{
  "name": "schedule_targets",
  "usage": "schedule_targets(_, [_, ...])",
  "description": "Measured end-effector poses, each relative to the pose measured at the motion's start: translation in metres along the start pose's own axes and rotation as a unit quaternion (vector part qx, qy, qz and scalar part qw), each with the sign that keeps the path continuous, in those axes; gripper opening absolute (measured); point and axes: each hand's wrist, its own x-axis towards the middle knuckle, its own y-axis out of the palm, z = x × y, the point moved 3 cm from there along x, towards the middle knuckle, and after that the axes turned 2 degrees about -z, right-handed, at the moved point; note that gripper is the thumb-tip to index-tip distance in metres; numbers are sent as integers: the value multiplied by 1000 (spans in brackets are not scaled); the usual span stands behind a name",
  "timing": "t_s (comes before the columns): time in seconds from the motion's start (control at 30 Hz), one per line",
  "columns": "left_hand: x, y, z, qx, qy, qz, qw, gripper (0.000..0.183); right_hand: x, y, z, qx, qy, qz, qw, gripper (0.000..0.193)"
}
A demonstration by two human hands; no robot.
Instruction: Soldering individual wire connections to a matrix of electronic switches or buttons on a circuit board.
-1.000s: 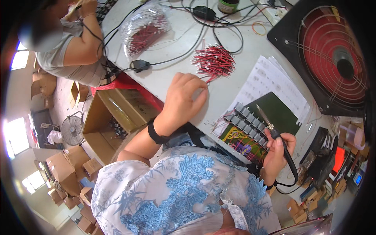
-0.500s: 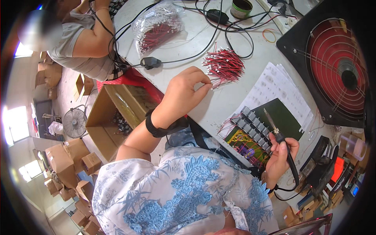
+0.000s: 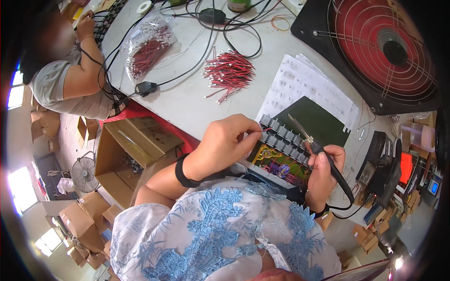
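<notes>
My right hand (image 3: 323,171) is wrapped round a soldering iron (image 3: 315,146), its bare metal tip pointing up and left above a dark green sheet. My left hand (image 3: 229,143) pinches thumb and forefinger together at the left end of a double row of grey block-shaped parts (image 3: 284,146). Whatever lies between those fingertips is too small or hidden to make out. Red wires run from the grey parts across a colourful printed board (image 3: 272,159) below them. Beyond my left hand lies a heap of short red wires with white connectors (image 3: 229,70).
Printed papers (image 3: 304,79) lie partly under the green sheet (image 3: 323,124). A large black-framed fan (image 3: 375,47) stands at the right. A clear bag of wires (image 3: 147,47) and black cables (image 3: 212,16) occupy the far side. Another person sits at the left beyond an open cardboard box (image 3: 136,150).
My left hand has moved from the wire heap to the left end of the grey parts. The view has shifted, while my right hand keeps holding the soldering iron over the parts.
</notes>
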Motion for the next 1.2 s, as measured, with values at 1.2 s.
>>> schedule_targets(1.2, [-4,31,7,103,159,-86,978,10,-11,-2,-4,-35,-63,60,996,17])
